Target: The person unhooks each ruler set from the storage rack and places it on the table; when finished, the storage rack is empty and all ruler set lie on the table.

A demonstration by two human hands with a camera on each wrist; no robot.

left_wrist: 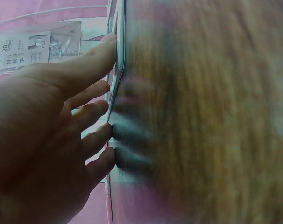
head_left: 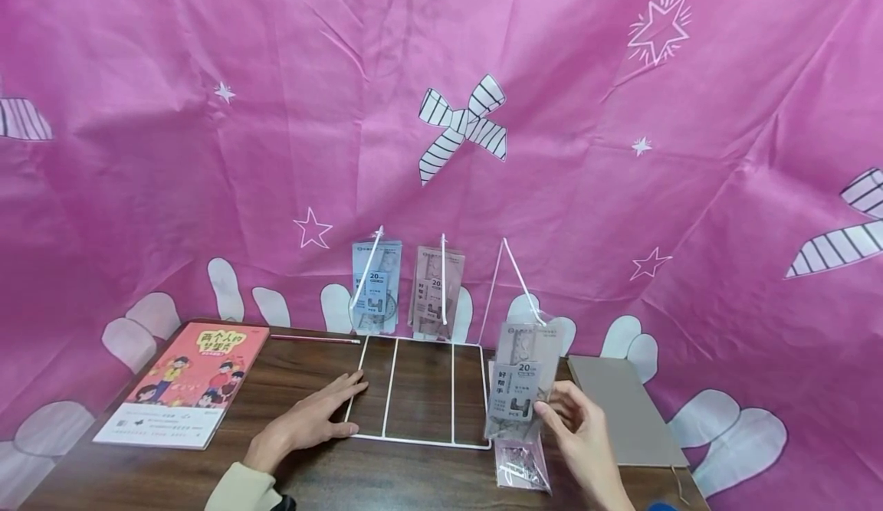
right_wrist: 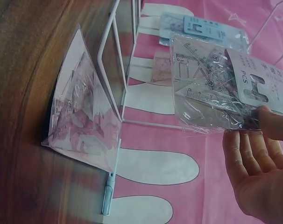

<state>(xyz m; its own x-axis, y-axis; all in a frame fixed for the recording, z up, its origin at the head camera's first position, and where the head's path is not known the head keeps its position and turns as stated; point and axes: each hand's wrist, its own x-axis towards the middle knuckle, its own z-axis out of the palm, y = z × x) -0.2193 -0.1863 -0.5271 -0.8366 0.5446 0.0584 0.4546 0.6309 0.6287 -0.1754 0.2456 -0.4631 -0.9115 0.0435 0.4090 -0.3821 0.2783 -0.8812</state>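
Note:
My right hand [head_left: 579, 434] pinches the lower right edge of a clear packet of rulers [head_left: 520, 381], thumb in front and fingers behind. The packet's top overlaps the tip of the right hook of a white wire rack [head_left: 419, 442]. In the right wrist view, set squares show through the plastic of this packet [right_wrist: 202, 88]. My left hand [head_left: 310, 423] lies with fingers extended at the rack's left side, fingertips at the wire. A blue ruler packet [head_left: 375, 285] hangs on the left hook, a pinkish one [head_left: 436, 296] on the middle hook.
Another ruler packet [head_left: 520, 469] lies on the table below the held one. A pink book [head_left: 200, 381] and a pencil [head_left: 313, 338] are at the left, a grey notebook [head_left: 621, 411] at the right. Behind the table hangs a pink cloth [head_left: 566, 151].

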